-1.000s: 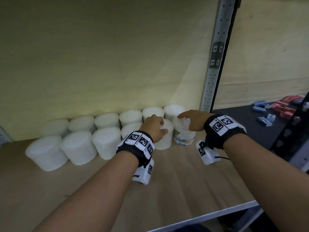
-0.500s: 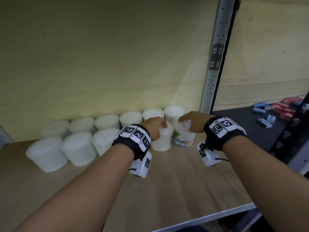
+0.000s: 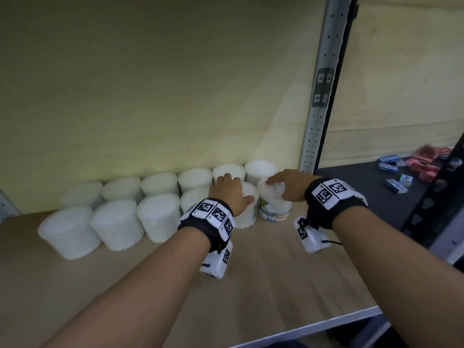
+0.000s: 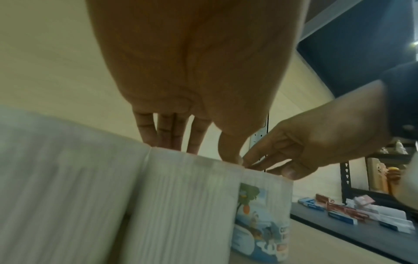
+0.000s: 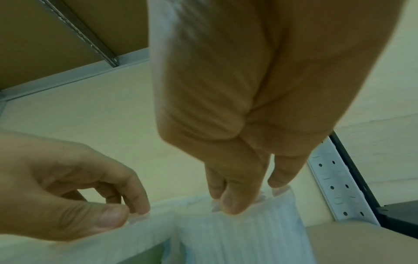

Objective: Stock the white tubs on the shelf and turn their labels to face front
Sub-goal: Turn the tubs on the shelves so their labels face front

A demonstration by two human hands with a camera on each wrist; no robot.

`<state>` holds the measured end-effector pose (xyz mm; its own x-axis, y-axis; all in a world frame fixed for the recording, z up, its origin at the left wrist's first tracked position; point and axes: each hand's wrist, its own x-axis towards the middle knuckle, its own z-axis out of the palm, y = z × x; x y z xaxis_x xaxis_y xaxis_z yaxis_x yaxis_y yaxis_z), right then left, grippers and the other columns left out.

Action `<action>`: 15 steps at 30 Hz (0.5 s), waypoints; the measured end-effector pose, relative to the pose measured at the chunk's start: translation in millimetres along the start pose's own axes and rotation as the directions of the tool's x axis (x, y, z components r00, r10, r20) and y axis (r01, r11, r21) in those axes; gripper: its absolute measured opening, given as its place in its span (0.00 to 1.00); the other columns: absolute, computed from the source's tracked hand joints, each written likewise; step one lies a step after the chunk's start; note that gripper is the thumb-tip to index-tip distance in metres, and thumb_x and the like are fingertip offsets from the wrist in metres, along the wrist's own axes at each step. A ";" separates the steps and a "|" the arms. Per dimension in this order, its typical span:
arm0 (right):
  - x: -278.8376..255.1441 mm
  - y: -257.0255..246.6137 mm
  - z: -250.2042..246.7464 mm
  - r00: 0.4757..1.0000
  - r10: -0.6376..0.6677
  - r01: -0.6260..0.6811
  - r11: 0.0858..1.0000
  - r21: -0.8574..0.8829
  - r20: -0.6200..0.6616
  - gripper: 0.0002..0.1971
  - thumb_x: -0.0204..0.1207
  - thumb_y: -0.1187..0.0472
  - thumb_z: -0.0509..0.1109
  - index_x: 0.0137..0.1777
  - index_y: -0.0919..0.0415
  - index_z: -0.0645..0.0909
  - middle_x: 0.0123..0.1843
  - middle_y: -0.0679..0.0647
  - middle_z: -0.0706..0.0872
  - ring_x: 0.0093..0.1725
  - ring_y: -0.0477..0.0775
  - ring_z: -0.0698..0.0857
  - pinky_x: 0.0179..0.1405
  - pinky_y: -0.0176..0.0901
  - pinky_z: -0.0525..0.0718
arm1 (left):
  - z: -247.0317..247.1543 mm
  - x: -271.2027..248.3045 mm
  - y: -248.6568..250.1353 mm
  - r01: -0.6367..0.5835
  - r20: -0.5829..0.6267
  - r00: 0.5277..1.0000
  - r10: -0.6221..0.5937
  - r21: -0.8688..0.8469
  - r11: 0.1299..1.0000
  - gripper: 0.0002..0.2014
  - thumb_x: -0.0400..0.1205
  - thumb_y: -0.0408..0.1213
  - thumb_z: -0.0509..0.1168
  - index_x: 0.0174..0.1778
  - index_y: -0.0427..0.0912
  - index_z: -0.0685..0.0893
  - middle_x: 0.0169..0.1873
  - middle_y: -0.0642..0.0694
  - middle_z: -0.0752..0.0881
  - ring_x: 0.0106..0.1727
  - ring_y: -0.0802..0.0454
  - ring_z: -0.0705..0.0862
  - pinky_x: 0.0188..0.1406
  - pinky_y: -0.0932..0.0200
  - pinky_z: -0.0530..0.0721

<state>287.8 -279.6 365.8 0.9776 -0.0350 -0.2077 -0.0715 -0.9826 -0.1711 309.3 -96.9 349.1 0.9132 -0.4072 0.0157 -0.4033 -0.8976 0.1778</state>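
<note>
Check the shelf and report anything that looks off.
Only the white ribbed tub under the right hand, at the front row's right end, shows its colourful label. The other white tubs look blank from the front, including the one under the left hand.

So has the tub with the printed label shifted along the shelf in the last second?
No. The labelled tub stays just left of the metal upright's foot, at the front row's right end, under the right hand.
</note>
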 end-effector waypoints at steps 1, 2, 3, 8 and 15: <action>0.3 0.4 -0.2 1.000 0.001 -0.001 1.000 0.004 -0.002 0.30 0.78 0.67 0.63 0.80 0.46 0.67 0.83 0.52 0.63 0.81 0.56 0.65 0.81 0.49 0.66 | -1.6 0.1 -0.4 -0.006 0.019 1.000 0.006 -0.003 1.000 0.28 0.81 0.55 0.61 0.70 0.38 0.73 0.69 0.39 0.72 0.71 0.40 0.70 0.67 0.44 0.74; 0.2 0.3 -0.3 1.000 0.003 -0.003 1.000 0.004 -0.005 0.30 0.78 0.67 0.63 0.80 0.46 0.67 0.83 0.52 0.64 0.81 0.56 0.65 0.80 0.49 0.66 | -3.5 0.4 -0.5 -0.011 0.041 0.999 0.011 0.000 1.000 0.28 0.81 0.54 0.62 0.72 0.39 0.72 0.70 0.39 0.72 0.72 0.40 0.70 0.68 0.44 0.74; 0.7 0.1 -0.2 1.000 0.006 -0.006 1.000 0.005 -0.007 0.30 0.78 0.66 0.64 0.79 0.46 0.67 0.83 0.52 0.64 0.81 0.56 0.66 0.80 0.50 0.67 | -5.7 0.8 -1.0 -0.018 0.066 0.998 0.018 0.006 1.000 0.28 0.82 0.53 0.62 0.73 0.39 0.72 0.70 0.39 0.71 0.72 0.40 0.70 0.68 0.43 0.74; 3.1 1.0 1.6 1.000 0.002 -0.002 1.000 -0.006 -0.011 0.30 0.78 0.66 0.64 0.79 0.46 0.68 0.82 0.52 0.65 0.80 0.56 0.67 0.79 0.50 0.68 | -18.6 0.9 -3.3 -0.089 0.192 0.977 0.095 -0.040 0.995 0.26 0.83 0.40 0.63 0.78 0.40 0.68 0.76 0.40 0.69 0.75 0.42 0.71 0.73 0.49 0.72; 7.6 1.9 2.1 1.000 -0.008 0.008 1.000 -0.012 -0.006 0.30 0.78 0.66 0.65 0.79 0.47 0.67 0.82 0.53 0.65 0.81 0.57 0.67 0.79 0.48 0.67 | -28.7 -5.7 -4.6 -0.144 0.226 0.960 0.164 -0.102 0.984 0.28 0.81 0.22 0.56 0.78 0.44 0.69 0.77 0.41 0.69 0.76 0.42 0.71 0.70 0.55 0.73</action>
<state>294.7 -281.3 361.9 0.9794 -0.0282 -0.2002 -0.0614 -0.9849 -0.1616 307.6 -85.6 376.5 0.7975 -0.5763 -0.1785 -0.5227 -0.8077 0.2727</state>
